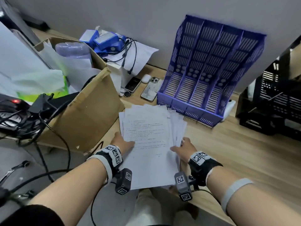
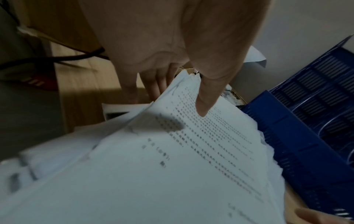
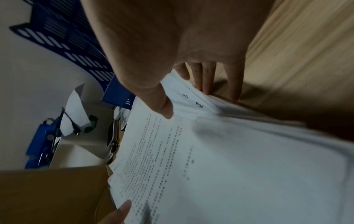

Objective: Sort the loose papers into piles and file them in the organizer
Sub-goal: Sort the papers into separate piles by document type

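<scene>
A loose stack of white printed papers (image 1: 146, 141) lies fanned at the desk's front edge, in front of the blue slatted organizer (image 1: 210, 70). My left hand (image 1: 122, 142) grips the stack's left side, thumb on top of the papers (image 2: 191, 151) and fingers (image 2: 153, 84) underneath. My right hand (image 1: 184, 149) grips the right side the same way, thumb on the top sheet (image 3: 210, 159), fingers (image 3: 206, 78) under the edge. The organizer (image 2: 306, 128) has several upright compartments, all without paper; it also shows as the dark blue organizer (image 3: 63, 39) behind the right hand.
An open cardboard box (image 1: 84, 111) stands close on the left of the papers. Two phones (image 1: 149, 88) and an earbud case (image 1: 145, 78) lie between box and organizer. Blue devices with cables (image 1: 105, 41) sit behind. A black crate (image 1: 276, 101) stands at the right. Bare wooden desk (image 1: 244, 152) lies right of the papers.
</scene>
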Tool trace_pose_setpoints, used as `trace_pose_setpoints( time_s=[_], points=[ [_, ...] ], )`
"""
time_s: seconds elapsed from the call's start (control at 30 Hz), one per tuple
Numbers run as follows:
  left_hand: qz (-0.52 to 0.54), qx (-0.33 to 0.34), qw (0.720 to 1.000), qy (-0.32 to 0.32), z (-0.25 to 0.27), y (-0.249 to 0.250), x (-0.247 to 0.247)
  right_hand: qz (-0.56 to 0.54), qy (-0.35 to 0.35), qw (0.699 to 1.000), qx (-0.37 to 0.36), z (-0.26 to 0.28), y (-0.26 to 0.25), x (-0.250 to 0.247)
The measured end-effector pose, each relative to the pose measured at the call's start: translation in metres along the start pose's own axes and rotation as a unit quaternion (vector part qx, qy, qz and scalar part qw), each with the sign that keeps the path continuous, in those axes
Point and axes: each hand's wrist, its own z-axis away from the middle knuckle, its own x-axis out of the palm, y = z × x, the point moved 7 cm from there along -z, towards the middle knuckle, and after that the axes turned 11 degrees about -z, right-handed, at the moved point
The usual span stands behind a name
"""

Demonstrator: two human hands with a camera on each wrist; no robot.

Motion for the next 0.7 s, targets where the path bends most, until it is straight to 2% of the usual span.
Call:
trace_pose_setpoints(
  time_s=[0.13, 0.23, 0.3, 0.37, 0.47, 0.57, 0.63, 0.7],
  points=[
    [0.096, 0.032, 0.994, -0.04, -0.009, 0.011, 0.004, -0.067, 0.03, 0.997, 0.034, -0.008, -0.004, -0.002],
    [0.119, 0.087, 0.983, -0.109, -0.007, 0.023, 0.013, -0.08, 0.033, 0.994, 0.06, -0.01, 0.0, 0.001],
    [0.111, 0.114, 0.975, -0.156, -0.007, 0.031, 0.021, -0.079, 0.012, 0.995, 0.055, -0.01, 0.003, 0.007],
    [0.109, 0.118, 0.968, -0.191, -0.009, 0.035, 0.028, -0.086, -0.01, 0.996, 0.033, -0.005, 0.001, 0.012],
    [0.108, 0.106, 0.969, -0.196, -0.017, 0.036, 0.029, -0.142, -0.005, 0.99, -0.007, 0.013, -0.007, 0.009],
    [0.171, 0.093, 0.961, -0.194, -0.01, 0.05, 0.018, -0.183, 0.055, 0.978, -0.081, 0.036, -0.023, -0.007],
    [0.211, 0.124, 0.953, -0.179, 0.0, 0.078, 0.004, -0.213, 0.106, 0.963, -0.13, 0.048, -0.037, -0.026],
    [0.248, 0.184, 0.94, -0.145, 0.016, 0.117, -0.016, -0.254, 0.157, 0.938, -0.179, 0.058, -0.053, -0.052]
  ],
)
